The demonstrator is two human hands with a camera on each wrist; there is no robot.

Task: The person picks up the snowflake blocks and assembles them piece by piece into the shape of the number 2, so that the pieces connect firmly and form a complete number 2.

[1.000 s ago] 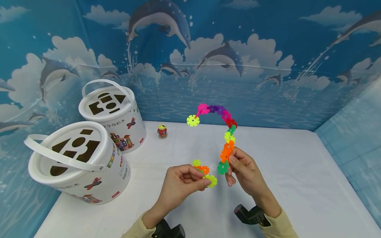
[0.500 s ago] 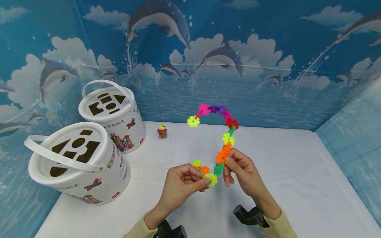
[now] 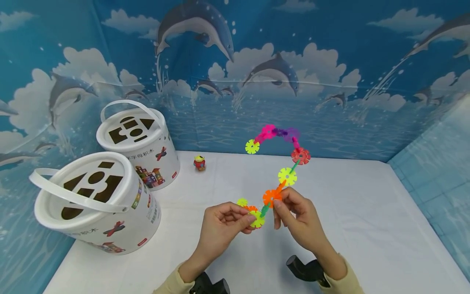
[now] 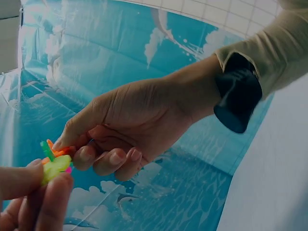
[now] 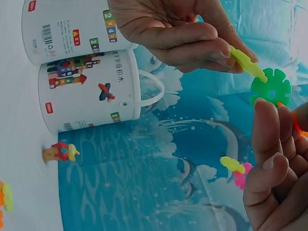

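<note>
My left hand [image 3: 225,224] pinches a yellow notched snowflake disc [image 3: 258,220] between thumb and fingers. From my right hand [image 3: 302,220] a curved chain of snowflake discs [image 3: 287,176] rises and arches over to the left. Thumb and fingers grip it at an orange disc [image 3: 271,198] near its lower end. The chain runs through orange, yellow, green, red, purple and pink to a yellow tip. Its bottom piece, a green disc [image 5: 271,89], meets the edge of the left hand's yellow disc in the right wrist view. The two discs stand crosswise to each other there.
Behind the left hand lie a few yellow and orange discs [image 3: 242,201], partly hidden. Two white lidded buckets [image 3: 145,216] with shape cutouts stand at the left. A small red and yellow figurine [image 3: 200,163] stands near the back edge. A dolphin-print backdrop [image 3: 235,106] closes off the table.
My right hand has brought the chain's lower end left and down to the yellow disc and turned the chain. Its arch has swung to the right. The left hand has barely shifted.
</note>
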